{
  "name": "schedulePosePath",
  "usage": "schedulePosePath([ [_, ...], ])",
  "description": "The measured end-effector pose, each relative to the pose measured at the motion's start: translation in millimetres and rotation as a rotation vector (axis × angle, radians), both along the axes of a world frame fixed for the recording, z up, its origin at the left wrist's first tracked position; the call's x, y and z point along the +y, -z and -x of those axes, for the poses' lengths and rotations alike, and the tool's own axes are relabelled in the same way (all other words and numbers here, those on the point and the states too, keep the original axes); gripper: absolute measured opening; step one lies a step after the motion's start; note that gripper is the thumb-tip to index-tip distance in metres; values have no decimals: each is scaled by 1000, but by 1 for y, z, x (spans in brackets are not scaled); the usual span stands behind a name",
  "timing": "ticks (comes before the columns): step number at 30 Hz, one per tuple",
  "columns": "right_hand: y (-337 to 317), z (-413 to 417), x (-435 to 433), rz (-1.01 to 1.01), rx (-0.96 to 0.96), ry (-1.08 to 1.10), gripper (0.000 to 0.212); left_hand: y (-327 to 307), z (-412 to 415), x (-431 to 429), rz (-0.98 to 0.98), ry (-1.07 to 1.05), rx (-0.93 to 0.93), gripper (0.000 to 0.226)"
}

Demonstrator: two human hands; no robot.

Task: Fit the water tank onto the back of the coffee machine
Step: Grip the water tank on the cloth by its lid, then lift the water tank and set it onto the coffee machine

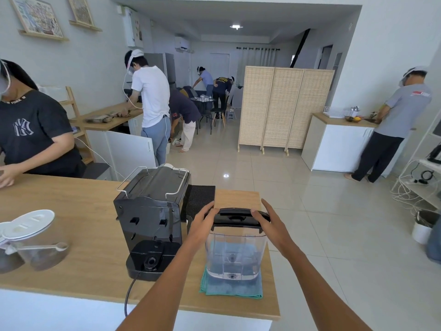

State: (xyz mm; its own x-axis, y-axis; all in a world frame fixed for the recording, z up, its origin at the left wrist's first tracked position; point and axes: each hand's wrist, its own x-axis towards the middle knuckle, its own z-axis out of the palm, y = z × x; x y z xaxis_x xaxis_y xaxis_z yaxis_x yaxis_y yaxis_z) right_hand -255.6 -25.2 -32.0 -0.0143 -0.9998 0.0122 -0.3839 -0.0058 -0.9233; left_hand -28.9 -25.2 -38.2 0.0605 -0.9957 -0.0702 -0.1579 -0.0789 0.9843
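Tank: a clear plastic water tank with a black lid, standing upright on a teal cloth near the front right corner of the wooden counter.
Tank look: see-through walls, apparently empty; a small valve fitting shows at the middle of its base; the black lid is curved, with a recessed grip along the top.
Tank axis: long axis vertical, the broad face turned toward the wearer.
Machine: a black coffee machine just left of the tank, its back facing the wearer; the bare back panel shows slots, and a round socket sits in the low step at its foot.
Key relation: the tank is apart from the machine, to its right, so it likely needs lifting and carrying left onto that step.
Left hand: on the lid's left end, fingers curled over the edge, between tank and machine, so the nearer hand to the machine.
Right hand: on the lid's right end, fingers spread and wrapped over the rim.
Grip: both hands clasp the lid; the tank's base appears to rest on the cloth.
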Motion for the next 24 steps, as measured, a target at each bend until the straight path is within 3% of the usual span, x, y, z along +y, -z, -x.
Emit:
schedulePosePath([
  [5,12,7,7,17,94,-99,103,12,-8,13,28,59,-53,56],
  [8,23,6,10,10,198,-172,106,18,-7,26,56,124,-175,66],
  [17,36,5,14,145,204,-114,79,25,-11,29,138,170,-400,89],
  [24,41,13,19,217,232,-209,116,24,-15,28,154,196,-595,110],
])
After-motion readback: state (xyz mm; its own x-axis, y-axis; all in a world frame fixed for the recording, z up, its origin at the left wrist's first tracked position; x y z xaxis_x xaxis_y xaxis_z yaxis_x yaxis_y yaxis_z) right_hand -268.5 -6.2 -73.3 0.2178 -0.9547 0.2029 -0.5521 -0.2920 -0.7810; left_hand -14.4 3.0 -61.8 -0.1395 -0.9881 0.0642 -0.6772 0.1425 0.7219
